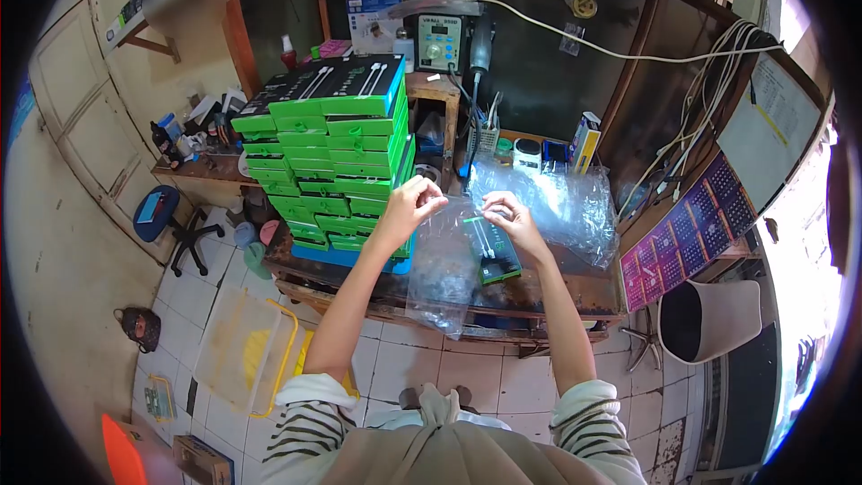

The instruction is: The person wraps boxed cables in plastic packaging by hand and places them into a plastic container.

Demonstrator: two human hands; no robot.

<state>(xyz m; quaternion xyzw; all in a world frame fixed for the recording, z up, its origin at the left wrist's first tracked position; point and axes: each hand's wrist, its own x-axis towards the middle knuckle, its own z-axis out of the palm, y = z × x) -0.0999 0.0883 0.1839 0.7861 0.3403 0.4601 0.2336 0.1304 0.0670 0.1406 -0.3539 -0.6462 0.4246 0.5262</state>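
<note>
My left hand (415, 204) pinches the top edge of a clear plastic bag (442, 274), which hangs down over the front of the workbench. My right hand (510, 216) has its fingers closed at the bag's other upper corner. Below my right hand lies a black and green cable box (494, 253) with a white cable pictured on it. To the left of my left hand rises a tall stack of similar green-sided boxes (328, 162). Behind my right hand is a heap of clear plastic bags (566, 207).
A hot-air station (440, 41) stands on a small wooden shelf at the back. White cables (709, 90) hang at the right above a purple calendar (690, 229). On the floor are a clear bin with yellow handles (235, 341) and a white chair (709, 321).
</note>
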